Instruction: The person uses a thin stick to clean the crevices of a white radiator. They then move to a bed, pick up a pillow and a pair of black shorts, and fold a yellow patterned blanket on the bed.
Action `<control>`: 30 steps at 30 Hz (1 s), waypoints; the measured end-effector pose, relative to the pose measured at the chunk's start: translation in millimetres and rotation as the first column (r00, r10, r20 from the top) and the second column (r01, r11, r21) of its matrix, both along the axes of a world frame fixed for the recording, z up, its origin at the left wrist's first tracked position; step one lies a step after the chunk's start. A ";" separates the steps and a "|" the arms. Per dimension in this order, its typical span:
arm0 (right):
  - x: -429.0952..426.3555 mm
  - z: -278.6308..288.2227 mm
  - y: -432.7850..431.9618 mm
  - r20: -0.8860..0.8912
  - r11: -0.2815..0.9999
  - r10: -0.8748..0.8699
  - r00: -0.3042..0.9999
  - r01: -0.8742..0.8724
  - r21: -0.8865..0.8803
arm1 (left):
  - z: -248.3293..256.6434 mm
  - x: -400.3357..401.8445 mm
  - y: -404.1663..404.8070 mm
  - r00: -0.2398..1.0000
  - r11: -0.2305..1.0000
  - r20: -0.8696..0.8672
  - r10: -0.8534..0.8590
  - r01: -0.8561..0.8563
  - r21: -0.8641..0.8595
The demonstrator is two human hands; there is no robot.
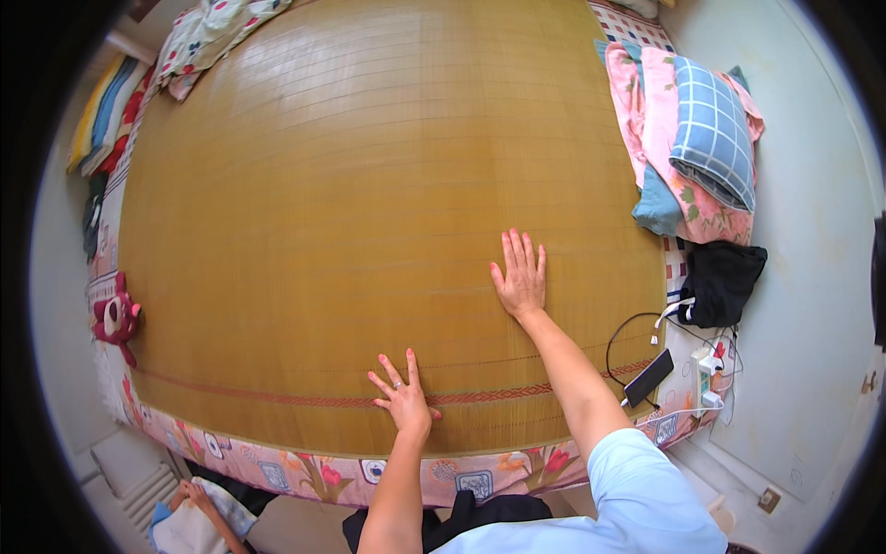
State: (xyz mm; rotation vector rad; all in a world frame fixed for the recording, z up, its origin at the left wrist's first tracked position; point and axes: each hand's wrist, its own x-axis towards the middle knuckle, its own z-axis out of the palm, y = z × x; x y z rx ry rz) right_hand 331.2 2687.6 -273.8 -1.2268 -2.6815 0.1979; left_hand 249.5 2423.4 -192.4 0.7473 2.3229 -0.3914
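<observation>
A yellow-brown woven sleeping mat (332, 228) covers most of the bed, with a red patterned band along its near side. My left hand (405, 405) rests palm down near that band, fingers spread, a ring on one finger. Farther in and to the right, my right hand (522, 280) lies flat on the mat, its thumb held away from the fingers. Neither hand holds anything. Under the mat's near edge shows a pink floral bed sheet (422, 478).
Along the right lie a blue checked pillow (716, 131) on a pink floral quilt (654, 118), black cloth (723, 284), a phone (648, 379) with a cable and a power strip (704, 377). A plush toy (116, 318) sits left. Another person's hands (194, 495) show lower left.
</observation>
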 end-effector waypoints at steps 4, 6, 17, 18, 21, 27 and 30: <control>-3.9 -0.9 5.2 -0.018 0.999 -0.031 0.999 0.031 -0.010 | -3.3 -0.6 -0.5 1.000 1.000 -0.009 -0.004 0.004 0.017; 0.4 1.0 6.4 0.000 0.999 -0.037 0.999 0.036 -0.037 | 11.1 -7.8 9.7 0.994 0.993 0.004 -0.109 0.109 -0.039; -10.4 15.1 6.7 0.038 0.980 -0.050 0.998 0.056 -0.190 | -45.0 -345.4 341.5 0.818 0.485 -0.572 -0.062 0.525 0.699; -13.2 15.9 9.7 0.044 0.979 -0.046 0.998 0.054 -0.197 | -58.4 -362.1 356.5 0.820 0.527 -0.571 -0.047 0.506 0.683; -9.8 11.3 13.9 0.059 0.979 -0.065 0.996 0.075 -0.191 | -88.3 -378.6 384.1 0.803 0.549 -0.584 -0.119 0.543 0.635; -14.1 4.4 15.2 0.075 0.979 -0.062 0.995 0.075 -0.188 | -101.5 -428.2 403.6 0.817 0.605 -0.576 0.027 0.445 0.660; -13.9 -1.3 14.1 0.101 0.981 -0.063 0.993 0.080 -0.174 | -100.8 -428.4 408.6 0.830 0.615 -0.558 0.023 0.428 0.662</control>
